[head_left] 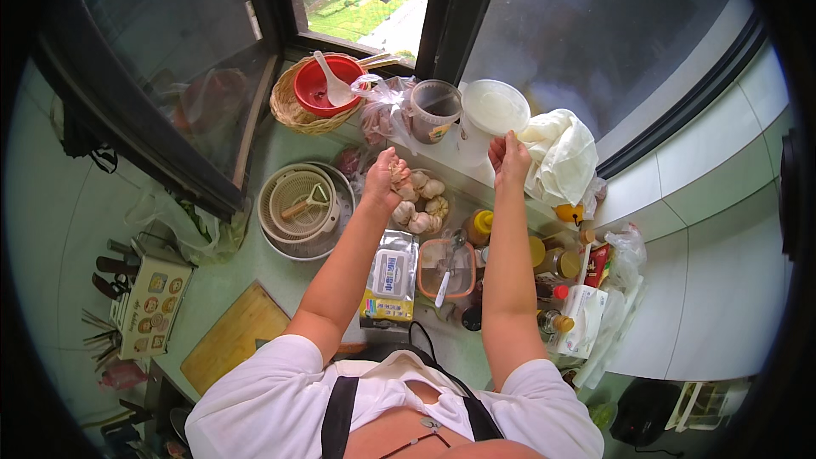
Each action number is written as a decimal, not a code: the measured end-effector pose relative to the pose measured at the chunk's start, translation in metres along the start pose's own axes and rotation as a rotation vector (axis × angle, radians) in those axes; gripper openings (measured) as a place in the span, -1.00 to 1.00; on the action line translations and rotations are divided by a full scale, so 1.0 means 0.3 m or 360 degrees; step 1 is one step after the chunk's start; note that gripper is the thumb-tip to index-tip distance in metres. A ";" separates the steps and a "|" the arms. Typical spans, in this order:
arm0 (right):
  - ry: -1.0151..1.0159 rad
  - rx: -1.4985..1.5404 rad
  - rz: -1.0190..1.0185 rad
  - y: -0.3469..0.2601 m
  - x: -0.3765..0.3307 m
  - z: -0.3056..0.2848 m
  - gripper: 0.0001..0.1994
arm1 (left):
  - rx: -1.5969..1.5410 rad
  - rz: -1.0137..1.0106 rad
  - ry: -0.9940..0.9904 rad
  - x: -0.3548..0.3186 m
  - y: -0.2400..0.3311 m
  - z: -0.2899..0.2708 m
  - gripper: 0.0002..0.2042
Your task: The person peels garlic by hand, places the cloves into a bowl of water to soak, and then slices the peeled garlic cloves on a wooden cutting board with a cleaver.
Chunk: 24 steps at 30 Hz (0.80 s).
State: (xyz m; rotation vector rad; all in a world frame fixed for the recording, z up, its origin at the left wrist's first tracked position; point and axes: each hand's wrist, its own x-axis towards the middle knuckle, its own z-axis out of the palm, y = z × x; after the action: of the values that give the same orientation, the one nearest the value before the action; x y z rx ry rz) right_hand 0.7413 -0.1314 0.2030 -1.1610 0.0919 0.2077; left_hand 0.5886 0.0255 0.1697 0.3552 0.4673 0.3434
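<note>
"Going by size, what's on the green desk [234, 268]?"

"Upper right of centre, a crumpled white cloth [561, 153], probably light and limp. Just beside it, the right hand [510, 160] has its fingers curled together; whether they pinch anything, I can't tell."

"Smaller?"

"Garlic bulbs [420, 222], heaped mid-frame: likely light, firm, with papery skin that slips. Grip one round its fat middle."

"And the left hand [384, 180]?"

"At the heap's upper left, fingers closed, seemingly pinching a pale garlic piece [400, 173]. Hold that by its sides, gently; skin may flake."
</note>
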 end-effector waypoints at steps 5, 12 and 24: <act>0.0005 0.0074 0.0117 0.006 -0.082 -0.037 -0.81 | 0.0024 -0.0014 -0.0021 -0.030 0.001 -0.014 -0.75; -0.0237 0.0134 0.0215 0.050 -0.272 -0.086 -0.91 | 0.0085 0.0002 -0.0052 -0.113 0.011 -0.133 -0.81; -0.0497 0.0012 0.0403 0.066 -0.597 -0.155 -0.90 | 0.0143 0.0019 0.0087 -0.347 0.048 -0.191 -0.76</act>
State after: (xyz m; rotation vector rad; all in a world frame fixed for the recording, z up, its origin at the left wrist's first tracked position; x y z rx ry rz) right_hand 0.5639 -0.1872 0.1988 -1.0955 -0.0363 0.6093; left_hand 0.4698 0.0114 0.1666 0.4370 0.5353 0.3449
